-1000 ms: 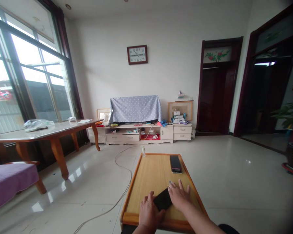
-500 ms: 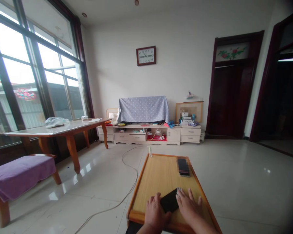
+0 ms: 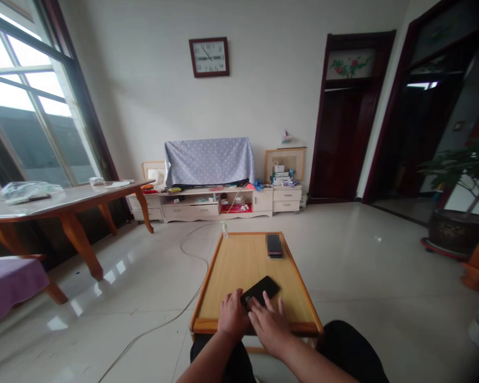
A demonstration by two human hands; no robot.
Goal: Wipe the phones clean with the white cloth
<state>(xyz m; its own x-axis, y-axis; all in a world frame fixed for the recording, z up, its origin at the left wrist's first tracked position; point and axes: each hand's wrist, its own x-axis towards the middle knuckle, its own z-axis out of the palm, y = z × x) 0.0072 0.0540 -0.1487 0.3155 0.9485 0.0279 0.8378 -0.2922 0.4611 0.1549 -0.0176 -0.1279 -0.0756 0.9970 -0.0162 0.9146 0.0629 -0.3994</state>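
A black smartphone [image 3: 268, 287] lies slantwise on the small wooden table [image 3: 239, 255], its dark flat face upward. My left hand [image 3: 233, 316] grips its near left end, with the fingers bent around the edge. Over the near part of the phone, my right hand [image 3: 269, 322] rests with its fingers spread, the fingertips touching the surface. A small pale spot shows by the right fingertips; I cannot make out what it is. Toward the table's far right corner lies another dark, phone-like item [image 3: 275, 246], partly blurred.
A small pump bottle [image 3: 224, 230] stands at the table's far left corner. A cable [image 3: 175, 318] runs along the floor on the left. A long table [image 3: 75, 197] stands left, a low cabinet [image 3: 191, 211] ahead, and a potted plant [image 3: 459, 229] right.
The view has turned right and tilted down. My right hand has slid from the phone's far end to its near end, baring the far part. My left hand still holds the phone.
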